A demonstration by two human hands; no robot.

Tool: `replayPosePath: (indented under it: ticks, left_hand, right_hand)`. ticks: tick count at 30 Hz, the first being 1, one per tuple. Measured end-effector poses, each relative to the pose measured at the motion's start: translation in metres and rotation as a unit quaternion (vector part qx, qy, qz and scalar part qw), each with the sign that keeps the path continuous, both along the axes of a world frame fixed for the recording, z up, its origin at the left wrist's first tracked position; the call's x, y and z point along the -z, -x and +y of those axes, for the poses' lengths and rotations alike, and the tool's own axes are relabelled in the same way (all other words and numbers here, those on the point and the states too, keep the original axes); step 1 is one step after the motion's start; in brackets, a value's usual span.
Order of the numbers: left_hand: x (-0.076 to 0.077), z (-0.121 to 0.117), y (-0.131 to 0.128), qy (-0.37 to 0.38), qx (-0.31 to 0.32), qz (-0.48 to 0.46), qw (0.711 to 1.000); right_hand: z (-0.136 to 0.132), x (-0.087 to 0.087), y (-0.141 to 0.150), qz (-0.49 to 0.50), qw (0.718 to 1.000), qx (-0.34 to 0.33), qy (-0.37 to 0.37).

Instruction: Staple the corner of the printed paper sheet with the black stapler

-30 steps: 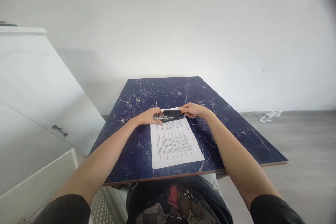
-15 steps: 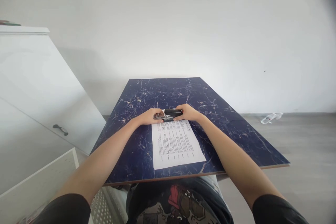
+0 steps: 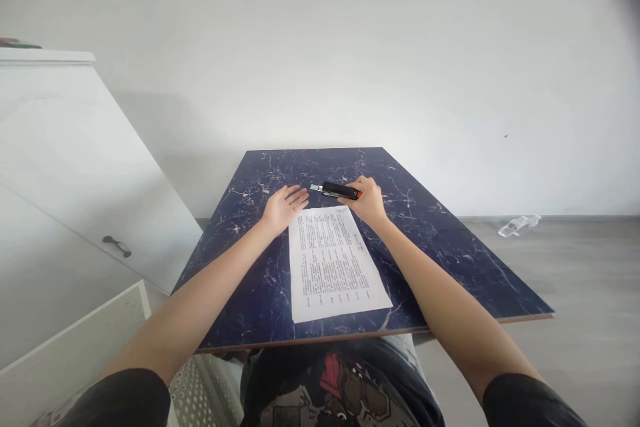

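The paper [image 3: 336, 263] on the worktop [image 3: 320, 170] carries rows of printed text, too small to read; no other lettering is legible.

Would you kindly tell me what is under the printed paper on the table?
The printed paper lies on the blue marbled table, whose surface shows around it. Anything else beneath the top sheet is covered and cannot be seen.

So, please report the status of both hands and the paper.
Left hand open, empty. Right hand holding stapler beyond paper's far edge. Paper flat on table, nothing lying on it.
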State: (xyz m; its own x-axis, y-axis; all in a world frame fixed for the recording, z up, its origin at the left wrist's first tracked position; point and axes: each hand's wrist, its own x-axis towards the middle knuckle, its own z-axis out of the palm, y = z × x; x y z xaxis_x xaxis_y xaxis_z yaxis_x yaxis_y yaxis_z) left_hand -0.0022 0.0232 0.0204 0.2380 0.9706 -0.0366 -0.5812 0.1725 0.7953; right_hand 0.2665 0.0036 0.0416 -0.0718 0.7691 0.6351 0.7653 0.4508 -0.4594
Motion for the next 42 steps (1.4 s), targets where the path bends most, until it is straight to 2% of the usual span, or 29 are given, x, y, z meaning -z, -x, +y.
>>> replayPosePath:
  ticks: [2,4,7,10,13,19,23,29,33,38,40,42]
  left_hand:
    - [-0.002,-0.007,-0.004,0.072,0.055,-0.057,0.994]
    - [-0.003,-0.013,-0.007,0.112,0.093,-0.075,0.987]
    - [-0.003,-0.018,-0.01,0.128,0.128,-0.08,0.98]
    - [-0.004,-0.019,-0.011,0.122,0.131,-0.079,0.981]
    - [-0.005,-0.017,-0.011,0.124,0.126,-0.082,0.981]
    - [-0.002,-0.015,-0.011,0.121,0.116,-0.074,0.983]
    - [0.0,-0.014,-0.01,0.117,0.12,-0.083,0.982]
    - [0.002,-0.014,-0.01,0.114,0.119,-0.1,0.981]
    - [0.003,-0.013,-0.01,0.101,0.105,-0.082,0.986]
    - [0.003,-0.011,-0.011,0.105,0.109,-0.07,0.986]
    - [0.003,-0.009,-0.011,0.119,0.085,-0.081,0.986]
    - [0.003,-0.006,-0.011,0.115,0.03,-0.095,0.988]
  right_hand:
    - [-0.003,0.0,0.003,-0.018,0.997,-0.012,-0.069]
    - [-0.007,-0.001,0.006,-0.04,0.992,-0.026,-0.12]
    - [-0.012,-0.004,0.01,-0.078,0.981,-0.04,-0.173]
    - [-0.015,-0.006,0.012,-0.128,0.968,-0.063,-0.206]
    - [-0.016,-0.006,0.013,-0.187,0.954,-0.083,-0.221]
    - [-0.018,-0.003,0.013,-0.279,0.93,-0.074,-0.227]
    - [-0.022,-0.005,0.013,-0.301,0.919,-0.074,-0.242]
    - [-0.024,-0.004,0.012,-0.328,0.912,-0.108,-0.219]
    - [-0.023,-0.003,0.013,-0.335,0.912,-0.12,-0.202]
    - [-0.021,-0.005,0.012,-0.287,0.928,-0.082,-0.221]
    - [-0.019,-0.006,0.013,-0.24,0.944,-0.055,-0.22]
    - [-0.016,-0.005,0.015,-0.18,0.963,-0.033,-0.2]
